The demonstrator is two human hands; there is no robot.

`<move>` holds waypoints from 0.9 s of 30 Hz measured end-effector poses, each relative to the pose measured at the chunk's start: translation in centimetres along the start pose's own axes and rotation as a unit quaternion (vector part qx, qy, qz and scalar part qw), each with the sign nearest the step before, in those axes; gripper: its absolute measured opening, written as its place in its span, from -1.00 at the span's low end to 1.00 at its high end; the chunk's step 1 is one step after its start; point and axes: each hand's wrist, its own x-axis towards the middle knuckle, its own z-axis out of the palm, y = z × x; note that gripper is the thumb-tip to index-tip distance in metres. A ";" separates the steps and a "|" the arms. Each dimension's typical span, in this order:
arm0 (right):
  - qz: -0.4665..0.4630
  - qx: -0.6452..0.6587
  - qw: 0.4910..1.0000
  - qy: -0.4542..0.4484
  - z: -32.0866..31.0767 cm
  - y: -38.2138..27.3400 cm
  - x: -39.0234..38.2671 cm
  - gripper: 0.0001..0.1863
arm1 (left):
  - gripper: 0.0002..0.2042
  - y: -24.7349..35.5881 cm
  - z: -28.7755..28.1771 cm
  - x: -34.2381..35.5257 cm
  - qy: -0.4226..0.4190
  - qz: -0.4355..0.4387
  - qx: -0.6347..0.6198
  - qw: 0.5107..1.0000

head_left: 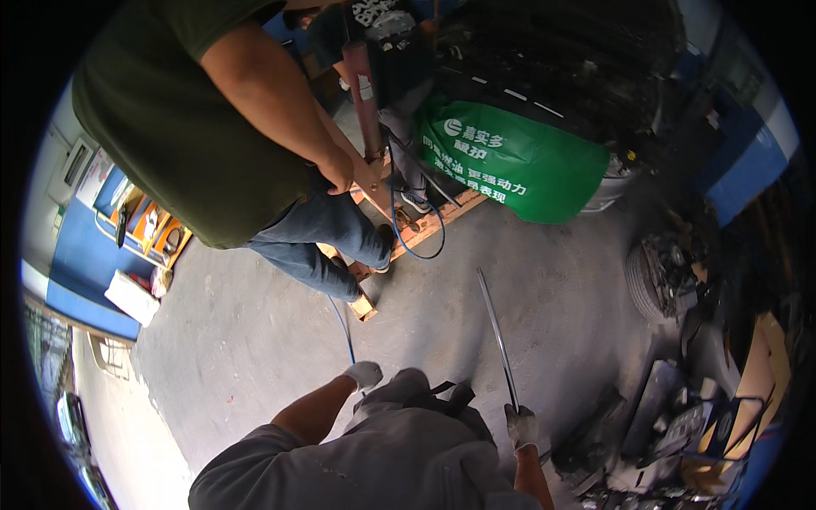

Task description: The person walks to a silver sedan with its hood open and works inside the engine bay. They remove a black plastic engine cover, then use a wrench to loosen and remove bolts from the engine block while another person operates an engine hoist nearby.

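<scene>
My right hand (521,425), in a light work glove, is closed around the lower end of a long thin metal bar (495,333). The bar slants up and away to the left, over the grey floor. My left hand (364,375), gloved too, is curled closed near my waist. A thin blue hose (339,319) runs down right to that hand; whether the fingers hold it or it passes behind them, I cannot tell.
A person in a dark green shirt (170,110) stands ahead left beside an orange-red steel frame (442,221) with an upright post. Another person (374,42) is behind. A green cover (518,161) hangs on a car. Dark parts (663,408) and a wheel-like part (650,276) lie right.
</scene>
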 end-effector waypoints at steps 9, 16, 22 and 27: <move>-0.229 -0.102 0.967 -0.052 -6.8 -3.2 25.3 -0.81 | -0.80 5.5 -12.3 38.3 0.193 -0.038 -0.109 0.974; -0.291 -0.118 0.932 -0.182 -11.0 -11.2 45.3 -0.73 | -0.24 9.0 -30.4 63.8 0.363 -0.313 -0.574 0.664; -0.344 -0.118 0.911 -0.196 -13.7 -20.1 64.1 -0.85 | -0.67 12.6 -35.3 69.8 0.254 -0.069 -0.894 0.361; -0.409 -0.146 0.882 -0.183 -16.1 -26.7 72.9 -0.88 | -0.66 18.7 -39.6 61.7 0.312 -0.180 -0.880 0.309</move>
